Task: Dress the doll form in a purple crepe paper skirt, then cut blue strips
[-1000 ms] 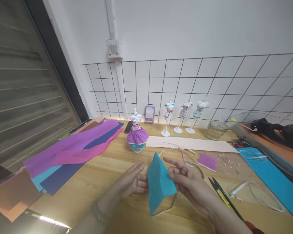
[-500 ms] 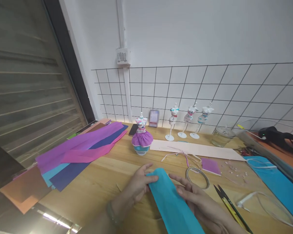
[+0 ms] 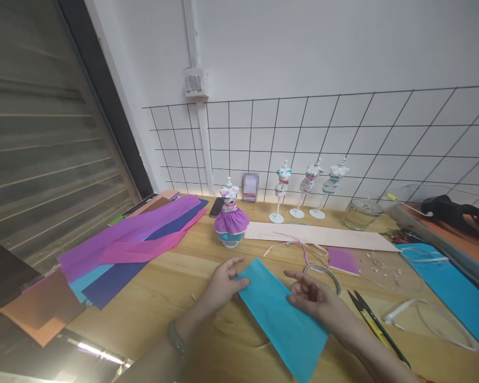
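Observation:
A flat turquoise strip of paper or fabric (image 3: pixel 281 322) stretches between my hands above the wooden table. My left hand (image 3: pixel 228 281) pinches its upper left edge, thumb on top. At its right edge, my right hand (image 3: pixel 311 297) grips with thumb and curled fingers, the index finger pointing out. Beyond the strip stands a small dress form (image 3: pixel 229 198) wearing a purple gathered skirt (image 3: pixel 231 221) over a turquoise layer. A roll of tape or ring (image 3: pixel 322 274) lies just past my right hand, and black-and-yellow thread snips (image 3: pixel 373 322) rest to its right.
Coloured sheets (image 3: pixel 143 239) overlap at the left. Three bare-stand dress forms (image 3: pixel 296 189) stand by the wire grid. A pale pink strip (image 3: pixel 315 235), purple square (image 3: pixel 343 260), small beads (image 3: pixel 383 271), glass jar (image 3: pixel 363 213) and white glue gun-like cord piece (image 3: pixel 399 316) lie right.
The turquoise strip has gone from a curved, folded-over shape to lying flatter and wider, its top corner now pointed. My right hand has shifted slightly up and its fingers have curled in.

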Demonstrator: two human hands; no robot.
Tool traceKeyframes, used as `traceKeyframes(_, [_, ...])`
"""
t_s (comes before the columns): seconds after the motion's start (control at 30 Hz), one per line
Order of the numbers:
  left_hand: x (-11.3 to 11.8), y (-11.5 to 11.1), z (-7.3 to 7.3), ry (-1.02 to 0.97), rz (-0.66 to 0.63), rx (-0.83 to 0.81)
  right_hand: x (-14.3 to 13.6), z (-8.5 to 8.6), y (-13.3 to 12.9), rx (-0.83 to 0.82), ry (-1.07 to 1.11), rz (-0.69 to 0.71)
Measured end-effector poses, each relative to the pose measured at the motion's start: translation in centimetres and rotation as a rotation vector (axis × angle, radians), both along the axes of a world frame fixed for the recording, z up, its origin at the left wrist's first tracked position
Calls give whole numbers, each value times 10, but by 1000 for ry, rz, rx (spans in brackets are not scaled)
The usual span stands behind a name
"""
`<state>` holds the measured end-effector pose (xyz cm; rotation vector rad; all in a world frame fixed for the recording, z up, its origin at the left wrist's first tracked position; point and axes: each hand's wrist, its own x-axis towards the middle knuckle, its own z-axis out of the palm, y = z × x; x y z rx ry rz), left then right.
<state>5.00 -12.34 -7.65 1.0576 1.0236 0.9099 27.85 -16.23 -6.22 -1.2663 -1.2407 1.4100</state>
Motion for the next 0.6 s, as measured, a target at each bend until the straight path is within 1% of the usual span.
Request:
traceKeyframes(0.07, [-3,4,1,-13,-2,41,-1,4,3,-16,12,-1])
traceKeyframes(0.13, [-5,7,3,-20,-5,79,-2,8,6,-71,52,46])
traceKeyframes(0.17, [-6,9,5,-17,-12,102,-2,10,7,-106,89,107])
traceKeyframes(0.27, [-9,12,11,3,-62,165,-6,12,12,-212,206,359])
traceKeyframes(0.3, [-9,13,14,14,-82,179,-7,12,14,-236,218,410])
traceKeyframes(0.33, [-9,14,16,24,-100,190,-8,11,16,-257,220,426])
traceKeyframes(0.4, [-10,15,19,41,-121,202,-10,8,20,-281,229,368])
traceKeyframes(0.5, [-10,20,22,47,-136,195,-11,6,25,-275,249,208])
traceKeyframes(0.6, [-9,26,23,23,-135,162,-10,5,29,-216,159,76])
